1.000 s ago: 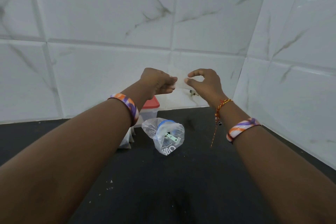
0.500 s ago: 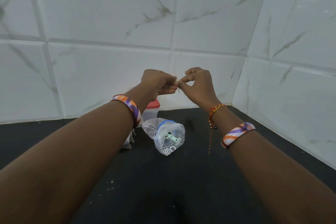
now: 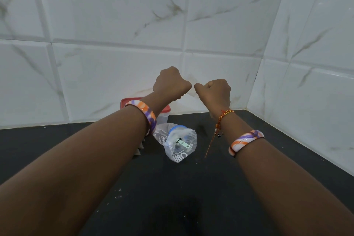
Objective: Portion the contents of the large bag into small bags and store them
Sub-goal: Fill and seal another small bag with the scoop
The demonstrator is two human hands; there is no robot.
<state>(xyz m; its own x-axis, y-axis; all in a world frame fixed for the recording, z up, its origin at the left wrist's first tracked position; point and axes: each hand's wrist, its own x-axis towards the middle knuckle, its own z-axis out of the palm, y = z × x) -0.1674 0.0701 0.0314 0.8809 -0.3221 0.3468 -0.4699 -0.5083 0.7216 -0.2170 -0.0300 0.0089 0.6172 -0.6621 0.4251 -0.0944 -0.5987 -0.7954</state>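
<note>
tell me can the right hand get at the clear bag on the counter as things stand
Probably yes. The right hand is raised above the counter, and nothing lies between it and the clear bag; but it is fisted and may hold something.

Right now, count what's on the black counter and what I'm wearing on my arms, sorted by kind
Clear plastic bag lying on the black counter: 1
Red-lidded container, partly hidden by the left arm: 1
Striped bangles, left arm and right arm: 2
Red and yellow thread band on the right wrist: 1
Total: 5
</note>
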